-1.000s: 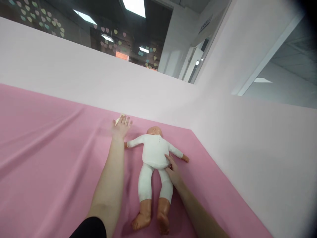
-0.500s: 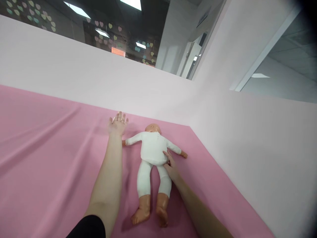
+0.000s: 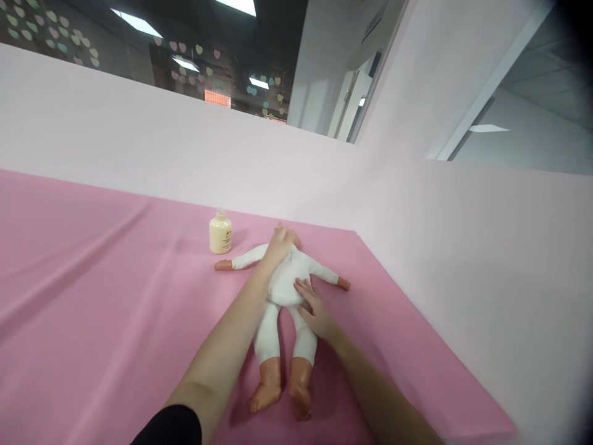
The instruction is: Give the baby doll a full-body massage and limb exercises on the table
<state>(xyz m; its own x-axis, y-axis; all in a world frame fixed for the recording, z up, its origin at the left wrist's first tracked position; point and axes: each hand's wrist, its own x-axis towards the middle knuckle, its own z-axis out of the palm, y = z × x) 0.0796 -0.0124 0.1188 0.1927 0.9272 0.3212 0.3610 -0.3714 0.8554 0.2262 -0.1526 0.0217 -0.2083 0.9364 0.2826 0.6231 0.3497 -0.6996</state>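
Observation:
A baby doll [image 3: 288,281] with a white cloth body and tan plastic head, hands and feet lies on its back on the pink sheet, feet toward me. My left hand [image 3: 280,242] is over the doll's head and neck, covering most of the head; its fingers are partly blurred and look spread. On the lower right side of the doll's belly rests my right hand [image 3: 315,310], fingers stretched out. A cream-coloured pump bottle [image 3: 220,235] with dark print stands beyond the doll's outstretched arm on the left.
The pink sheet [image 3: 115,296] has long creases at the left. White walls [image 3: 185,164] meet at a corner behind and to the right. A window [image 3: 194,68] with heart stickers is set in the back wall.
My left hand has moved right, from in front of the bottle to the doll's head, so the bottle now shows. My right hand has shifted slightly further onto the belly.

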